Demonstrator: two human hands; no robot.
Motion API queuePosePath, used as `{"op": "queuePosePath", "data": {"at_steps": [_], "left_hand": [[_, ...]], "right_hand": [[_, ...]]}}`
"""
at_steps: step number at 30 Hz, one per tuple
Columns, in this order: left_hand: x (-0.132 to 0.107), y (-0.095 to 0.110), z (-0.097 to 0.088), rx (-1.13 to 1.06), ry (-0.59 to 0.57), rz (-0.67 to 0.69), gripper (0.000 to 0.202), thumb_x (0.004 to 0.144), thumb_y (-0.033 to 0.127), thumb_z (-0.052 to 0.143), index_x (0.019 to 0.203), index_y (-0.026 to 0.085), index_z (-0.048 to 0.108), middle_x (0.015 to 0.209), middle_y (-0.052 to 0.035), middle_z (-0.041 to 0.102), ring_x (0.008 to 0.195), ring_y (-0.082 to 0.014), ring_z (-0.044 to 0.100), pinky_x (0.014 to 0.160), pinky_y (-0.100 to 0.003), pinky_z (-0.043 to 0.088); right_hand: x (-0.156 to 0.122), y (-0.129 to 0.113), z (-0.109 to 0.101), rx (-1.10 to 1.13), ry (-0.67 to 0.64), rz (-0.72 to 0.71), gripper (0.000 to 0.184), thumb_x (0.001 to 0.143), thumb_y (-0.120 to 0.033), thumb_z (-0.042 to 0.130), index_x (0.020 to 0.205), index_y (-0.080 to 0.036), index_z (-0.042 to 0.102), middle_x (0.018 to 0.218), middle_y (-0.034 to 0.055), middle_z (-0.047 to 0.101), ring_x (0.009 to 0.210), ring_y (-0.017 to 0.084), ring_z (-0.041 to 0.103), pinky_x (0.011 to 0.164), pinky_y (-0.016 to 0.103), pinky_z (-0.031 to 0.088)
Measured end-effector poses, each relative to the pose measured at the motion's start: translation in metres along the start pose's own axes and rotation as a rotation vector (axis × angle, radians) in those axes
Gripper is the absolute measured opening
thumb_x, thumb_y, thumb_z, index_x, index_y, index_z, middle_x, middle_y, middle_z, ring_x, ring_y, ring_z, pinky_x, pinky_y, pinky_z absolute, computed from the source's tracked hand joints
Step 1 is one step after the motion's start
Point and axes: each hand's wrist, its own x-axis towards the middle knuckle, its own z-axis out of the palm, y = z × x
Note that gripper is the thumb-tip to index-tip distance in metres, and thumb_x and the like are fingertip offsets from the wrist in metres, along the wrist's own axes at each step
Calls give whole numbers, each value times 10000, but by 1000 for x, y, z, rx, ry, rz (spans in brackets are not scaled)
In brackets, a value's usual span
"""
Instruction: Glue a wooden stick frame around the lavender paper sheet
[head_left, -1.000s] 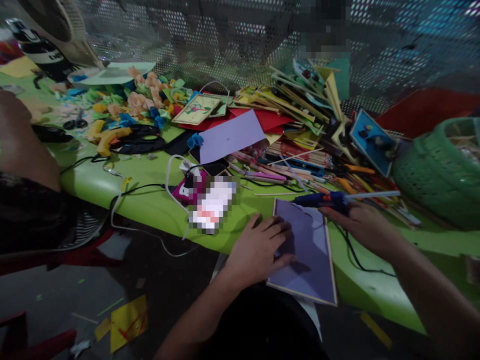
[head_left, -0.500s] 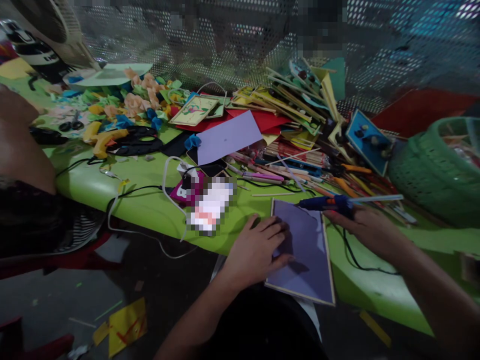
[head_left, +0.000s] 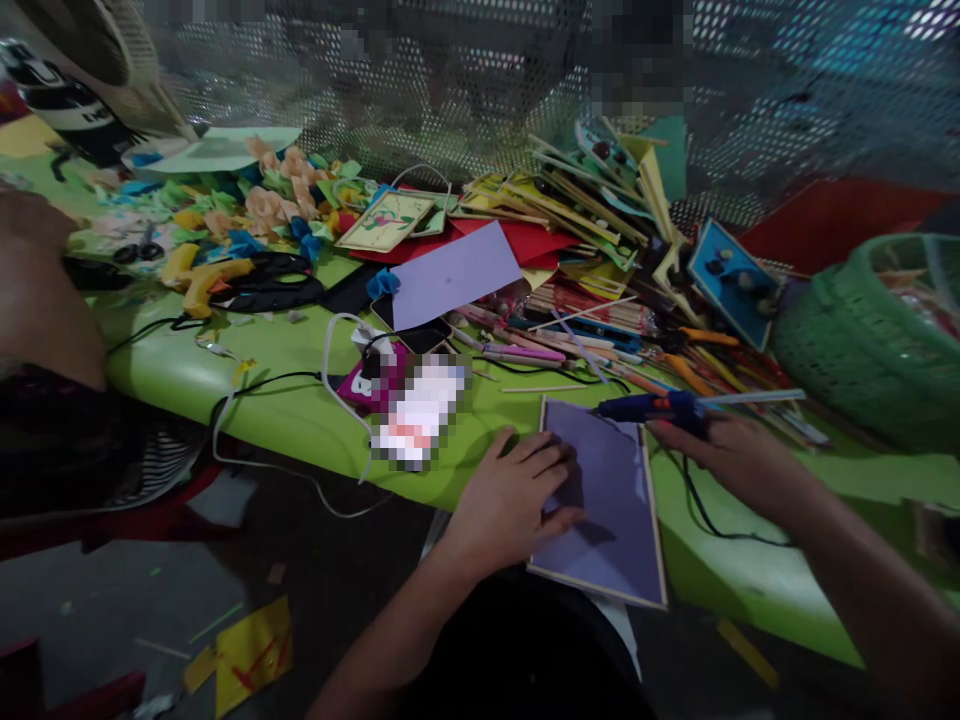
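A purple card (head_left: 611, 530) edged with thin wooden sticks lies at the front of the green table, its near end reaching past the table's edge. My left hand (head_left: 521, 490) rests on the card's left side, fingers spread out flat. In my right hand (head_left: 724, 445) is a blue glue gun (head_left: 656, 408), gripped by its handle. The gun's nozzle points left, over the far edge of the card. A clear glue stick (head_left: 757, 397) sticks out of its back end. Its trigger is hidden by my fingers.
Left of the card lie a blurred-out phone (head_left: 420, 415) and a purple power strip (head_left: 373, 380). Behind are pencils (head_left: 525, 352), a loose purple sheet (head_left: 457, 275) and stacked framed cards (head_left: 585, 215). A green basket (head_left: 840, 340) stands right; another person's arm (head_left: 45, 290) is left.
Almost nothing differs. Both hands, the glue gun and the card keep their places; the whole view has shifted very slightly.
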Motion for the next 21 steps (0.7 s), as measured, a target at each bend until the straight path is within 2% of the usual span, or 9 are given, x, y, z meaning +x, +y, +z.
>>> {"op": "queuePosePath", "data": {"at_steps": [6,12,17,21], "left_hand": [[1,0,-1,-4,1,4,507,1026,563,478,1417,252,562,1502,-54,593,1485,-232,426,1254,-521,254],[1,1,-1,16,-1,1,526,1025,571,469,1430,247,556,1493,-67,597,1478,-241,434,1253,-523,267],[0,0,0,20,-2,2,510,1028,570,461,1413,254,576,1494,-55,597,1474,-237,439,1256,-518,267],[0,0,0,11,2,-2,508,1027,576,460,1399,253,585,1500,-41,595,1479,-227,433,1259,-517,261]], "right_hand": [[-2,-6,-7,95,-60,72,584,780,-813,353,532,-295,462,577,66,558,630,290,606,583,389,462],[0,-19,-9,199,-77,105,608,768,-831,347,607,-283,555,690,97,642,701,309,643,651,416,490],[-1,-11,-3,197,-81,169,619,774,-863,346,625,-287,516,583,60,598,586,277,595,607,410,459],[-4,-4,-3,168,-94,197,624,786,-867,327,607,-292,488,568,68,604,561,276,582,602,415,443]]}}
